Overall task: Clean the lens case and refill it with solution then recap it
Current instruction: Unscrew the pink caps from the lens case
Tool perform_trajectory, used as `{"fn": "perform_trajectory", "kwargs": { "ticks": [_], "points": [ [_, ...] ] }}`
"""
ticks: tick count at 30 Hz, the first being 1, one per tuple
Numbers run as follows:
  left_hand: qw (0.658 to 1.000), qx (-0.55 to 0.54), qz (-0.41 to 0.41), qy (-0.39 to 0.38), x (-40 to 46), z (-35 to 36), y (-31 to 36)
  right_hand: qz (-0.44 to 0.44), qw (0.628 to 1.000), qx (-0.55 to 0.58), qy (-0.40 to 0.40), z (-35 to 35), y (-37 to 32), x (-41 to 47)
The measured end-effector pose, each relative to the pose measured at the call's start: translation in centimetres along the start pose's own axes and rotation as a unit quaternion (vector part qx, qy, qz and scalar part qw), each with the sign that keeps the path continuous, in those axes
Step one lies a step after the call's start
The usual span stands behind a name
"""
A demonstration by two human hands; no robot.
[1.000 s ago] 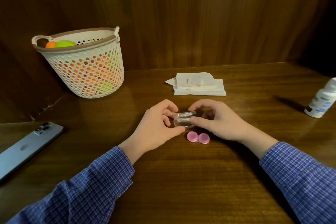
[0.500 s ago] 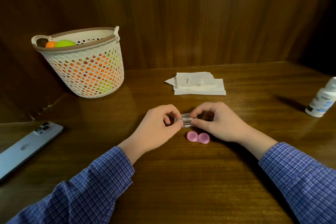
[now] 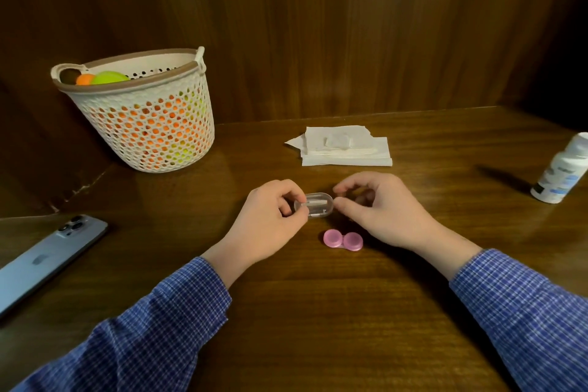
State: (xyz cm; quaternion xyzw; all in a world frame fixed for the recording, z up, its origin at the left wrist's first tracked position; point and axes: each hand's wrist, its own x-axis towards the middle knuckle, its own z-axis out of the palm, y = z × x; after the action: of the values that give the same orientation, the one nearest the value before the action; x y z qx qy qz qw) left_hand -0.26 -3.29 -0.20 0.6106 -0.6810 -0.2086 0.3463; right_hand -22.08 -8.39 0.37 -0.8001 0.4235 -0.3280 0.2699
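Note:
A small clear plastic box [image 3: 315, 205] with white pieces inside sits closed on the wooden table, pinched at its left end by my left hand [image 3: 270, 216]. My right hand [image 3: 378, 210] touches its right end with thumb and forefinger. Just in front of the box lies the pink lens case [image 3: 343, 240], both caps on, untouched by either hand. The white solution bottle [image 3: 561, 170] stands at the far right edge of the view, leaning in the wide-angle picture.
A stack of white tissues [image 3: 345, 148] lies behind the hands. A white perforated basket [image 3: 149, 124] holding orange and green things stands at the back left. A blue-grey phone [image 3: 44, 258] lies face down at the left edge. Dark wood walls enclose the table.
The clear box's lid, raised a second ago, is now down and the box lies flat. Both hands stayed on its ends. The pink case has not moved.

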Motion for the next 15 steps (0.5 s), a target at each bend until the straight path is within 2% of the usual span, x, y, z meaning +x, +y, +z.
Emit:
{"fn": "perform_trajectory", "kwargs": {
  "ticks": [2, 5, 8, 12, 15],
  "points": [
    [1.0, 0.002, -0.006, 0.009, 0.1, 0.0, 0.0, -0.001, 1.0, -0.008, 0.003, -0.9, -0.3, -0.2],
    [0.999, 0.014, 0.006, 0.038, -0.2, 0.0, 0.3, -0.004, 0.994, -0.053, -0.094, -2.4, -0.6, -0.6],
    [0.996, -0.014, 0.077, 0.052, -0.9, -0.3, 0.8, 0.003, 0.981, -0.089, -0.173, -3.2, -0.8, -1.0],
    [0.983, 0.017, 0.157, -0.091, -1.9, 0.5, 1.5, -0.026, 0.974, -0.117, -0.194, -2.6, -0.5, -1.1],
    [0.979, 0.023, 0.158, -0.129, -1.9, 0.7, 1.6, -0.033, 0.976, -0.104, -0.19, -1.9, -0.5, -1.2]
  ]
}}
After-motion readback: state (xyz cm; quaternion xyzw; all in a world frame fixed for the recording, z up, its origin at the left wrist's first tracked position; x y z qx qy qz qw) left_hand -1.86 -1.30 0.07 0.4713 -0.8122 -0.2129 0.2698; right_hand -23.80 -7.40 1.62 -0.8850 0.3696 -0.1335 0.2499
